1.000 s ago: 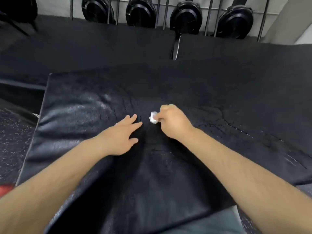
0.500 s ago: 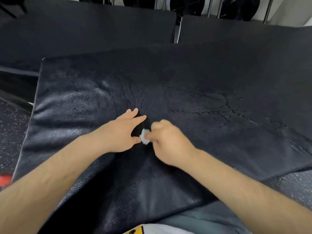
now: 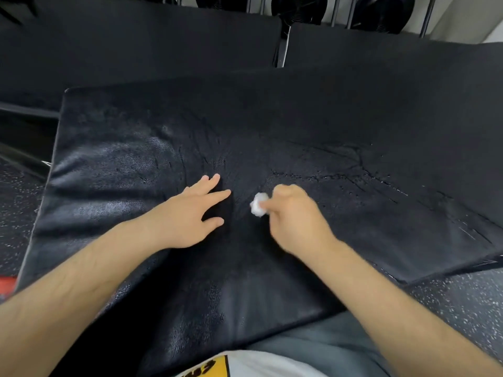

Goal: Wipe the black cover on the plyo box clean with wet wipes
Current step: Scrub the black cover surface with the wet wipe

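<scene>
The black cover (image 3: 313, 126) on the plyo box fills the middle of the view, cracked and shiny with wet patches. My right hand (image 3: 294, 219) pinches a small crumpled white wet wipe (image 3: 258, 204) and presses it onto the cover near its centre. Just left of the wipe, my left hand (image 3: 190, 213) lies flat on the cover with its fingers spread and straight, holding nothing. A narrow gap of bare cover separates the two hands.
More black padded boxes (image 3: 136, 39) stand behind, with black weight plates (image 3: 299, 6) on a rack at the back. Speckled rubber floor (image 3: 462, 300) shows at right and left. A red object (image 3: 6, 284) sits at the left edge.
My right hand with the wipe has moved right, away from my left hand, after sliding toward me and leftward. The left hand stays flat on the cover.
</scene>
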{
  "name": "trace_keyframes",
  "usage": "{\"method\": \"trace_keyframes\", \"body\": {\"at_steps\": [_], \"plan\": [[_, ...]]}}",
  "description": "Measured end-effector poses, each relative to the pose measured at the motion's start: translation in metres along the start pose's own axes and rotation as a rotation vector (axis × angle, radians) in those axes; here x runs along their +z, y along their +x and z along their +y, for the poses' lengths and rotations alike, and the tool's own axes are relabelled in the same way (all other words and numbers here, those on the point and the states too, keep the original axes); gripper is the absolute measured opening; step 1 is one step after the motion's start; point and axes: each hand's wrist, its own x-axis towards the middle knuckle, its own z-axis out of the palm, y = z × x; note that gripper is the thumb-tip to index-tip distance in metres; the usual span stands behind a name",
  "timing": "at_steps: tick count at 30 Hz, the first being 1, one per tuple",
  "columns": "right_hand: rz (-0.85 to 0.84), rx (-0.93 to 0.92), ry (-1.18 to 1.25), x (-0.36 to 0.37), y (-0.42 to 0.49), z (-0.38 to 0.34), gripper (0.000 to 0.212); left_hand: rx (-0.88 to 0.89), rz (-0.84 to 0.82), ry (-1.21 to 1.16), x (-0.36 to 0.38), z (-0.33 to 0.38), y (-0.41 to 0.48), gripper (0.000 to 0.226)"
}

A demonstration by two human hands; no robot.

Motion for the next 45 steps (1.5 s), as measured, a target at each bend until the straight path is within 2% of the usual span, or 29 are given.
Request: {"method": "trace_keyframes", "body": {"at_steps": [2, 3, 6, 7, 10, 12, 13, 17, 18, 21, 23, 26, 28, 31, 35, 37, 41, 45], "plan": [[0.033, 0.100, -0.014, 0.000, 0.002, 0.003, 0.038, 0.026, 0.001, -0.007, 0.005, -0.001, -0.003, 0.060], [0.019, 0.070, -0.008, 0.002, -0.005, -0.010, 0.039, 0.036, 0.002, -0.008, 0.008, -0.001, -0.004, 0.060], [-0.095, -0.196, 0.075, 0.006, -0.044, -0.050, 0.041, 0.039, 0.002, -0.008, 0.012, -0.001, -0.006, 0.059], [-0.122, -0.222, 0.069, 0.004, -0.049, -0.047, 0.040, 0.038, 0.002, -0.012, 0.012, -0.001, -0.007, 0.059], [-0.007, -0.033, -0.069, -0.005, -0.037, -0.006, 0.038, 0.069, -0.017, -0.032, 0.014, -0.002, -0.013, 0.058], [0.046, 0.094, -0.067, -0.011, -0.034, 0.001, 0.038, 0.091, -0.020, -0.022, 0.019, -0.002, -0.018, 0.057], [0.028, 0.077, -0.055, -0.009, -0.039, -0.012, 0.038, 0.094, -0.015, -0.017, 0.021, -0.002, -0.020, 0.057], [-0.120, -0.245, 0.063, 0.001, -0.083, -0.064, 0.037, 0.084, -0.018, -0.010, 0.026, 0.004, -0.024, 0.057], [-0.121, -0.245, 0.061, -0.002, -0.086, -0.059, 0.035, 0.087, -0.031, -0.011, 0.027, 0.006, -0.027, 0.056], [-0.035, -0.085, -0.037, -0.010, -0.079, -0.027, 0.032, 0.119, -0.065, -0.004, 0.032, 0.010, -0.037, 0.055], [-0.033, -0.093, 0.032, -0.010, -0.080, -0.042, 0.032, 0.129, -0.056, 0.004, 0.036, 0.012, -0.042, 0.054], [-0.229, -0.366, 0.161, -0.002, -0.100, -0.083, 0.031, 0.125, -0.034, 0.005, 0.038, 0.015, -0.043, 0.054], [-0.296, -0.452, 0.153, -0.007, -0.110, -0.072, 0.030, 0.130, -0.037, -0.004, 0.038, 0.015, -0.046, 0.054], [-0.238, -0.396, 0.179, -0.016, -0.112, -0.038, 0.035, 0.147, -0.053, -0.001, 0.039, 0.013, -0.054, 0.054], [-0.301, -0.555, 0.160, -0.003, -0.104, -0.093, 0.018, 0.130, -0.059, -0.002, 0.036, 0.018, -0.052, 0.054], [-0.343, -0.597, 0.138, -0.003, -0.105, -0.098, 0.018, 0.151, -0.047, 0.005, 0.035, 0.019, -0.051, 0.054], [-0.314, -0.467, 0.109, -0.025, -0.116, -0.038, 0.029, 0.164, -0.080, -0.012, 0.041, 0.012, -0.060, 0.055], [-0.301, -0.524, 0.127, -0.018, -0.110, -0.071, 0.019, 0.171, 0.036, 0.001, 0.042, 0.023, -0.051, 0.048]]}}
